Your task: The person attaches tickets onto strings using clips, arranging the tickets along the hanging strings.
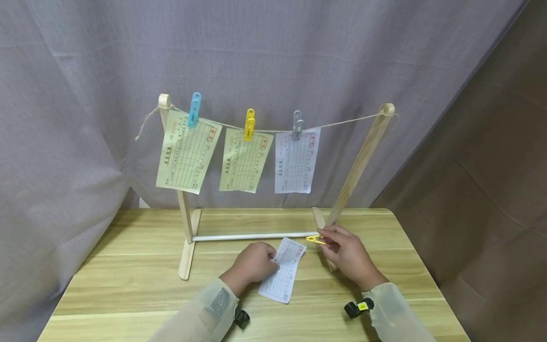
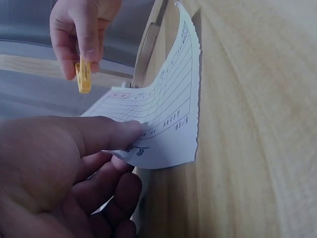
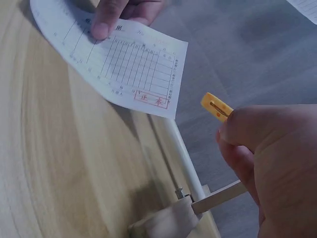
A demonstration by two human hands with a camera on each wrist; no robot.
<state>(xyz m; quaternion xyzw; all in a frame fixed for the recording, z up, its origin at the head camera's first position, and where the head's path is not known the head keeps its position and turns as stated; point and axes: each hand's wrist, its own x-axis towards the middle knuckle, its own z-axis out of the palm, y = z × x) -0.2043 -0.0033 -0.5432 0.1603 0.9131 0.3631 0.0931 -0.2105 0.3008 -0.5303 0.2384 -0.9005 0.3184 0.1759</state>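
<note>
My left hand [image 1: 255, 262] pinches a white printed receipt slip [image 1: 285, 275] by its left edge, thumb on top in the left wrist view. The slip bends a little, and a red stamp box shows near its far end in the right wrist view. My right hand [image 1: 348, 251] pinches a yellow clothespin [image 1: 315, 239] between thumb and fingers, its tip pointing left toward the slip. Above, a string [image 1: 337, 123] carries two yellow-green slips and one white slip [image 1: 297, 161], held by a blue clothespin [image 1: 194, 110], a yellow clothespin [image 1: 249, 124] and a grey clothespin [image 1: 297, 126].
The string is tied between two wooden posts, the left post [image 1: 184, 213] and the right post [image 1: 361, 164]. A white rod [image 1: 256, 236] joins their feet low over the wooden table [image 1: 128, 294]. Grey curtain [image 1: 273, 57] hangs behind; a brown cloth [image 1: 478, 190] is at right.
</note>
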